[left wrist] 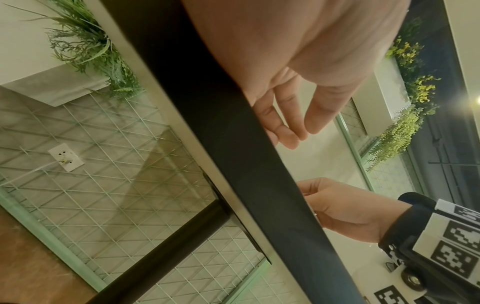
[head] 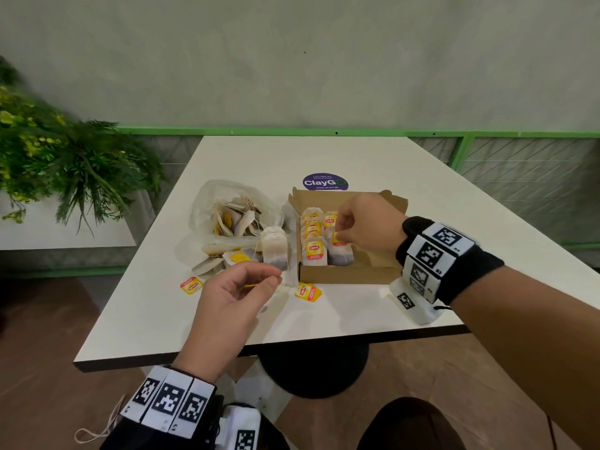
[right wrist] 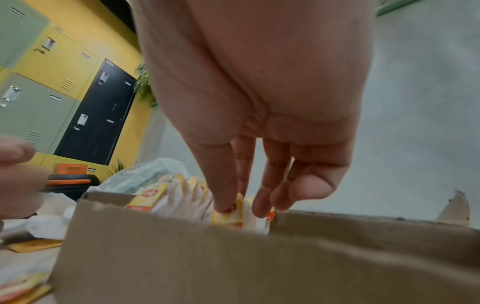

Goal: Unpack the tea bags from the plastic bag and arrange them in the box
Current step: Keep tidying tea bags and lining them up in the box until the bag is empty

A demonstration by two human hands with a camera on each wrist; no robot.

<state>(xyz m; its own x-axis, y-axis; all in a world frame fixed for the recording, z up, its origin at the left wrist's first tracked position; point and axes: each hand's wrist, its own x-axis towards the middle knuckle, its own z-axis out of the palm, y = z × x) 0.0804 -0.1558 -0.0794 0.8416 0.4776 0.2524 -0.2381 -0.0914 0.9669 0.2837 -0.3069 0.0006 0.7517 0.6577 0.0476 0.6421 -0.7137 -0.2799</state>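
Right hand [head: 367, 227] pinched a tea bag [head: 339, 251] upright in the box [head: 347, 274]; left hand [head: 232, 293], beside it, pinched another tea bag's [head: 275, 251] string.

Purple sticker [head: 325, 182] on white table [head: 422, 190]; plant [head: 65, 164] beside.

"Lipton" stands on the tea bag tags [head: 314, 248] (red on yellow), "ClayGo" on the purple table sticker [head: 325, 182].

Grey wall [head: 292, 60], green railing [head: 487, 134], white table [head: 324, 151], brown floor [head: 48, 336].
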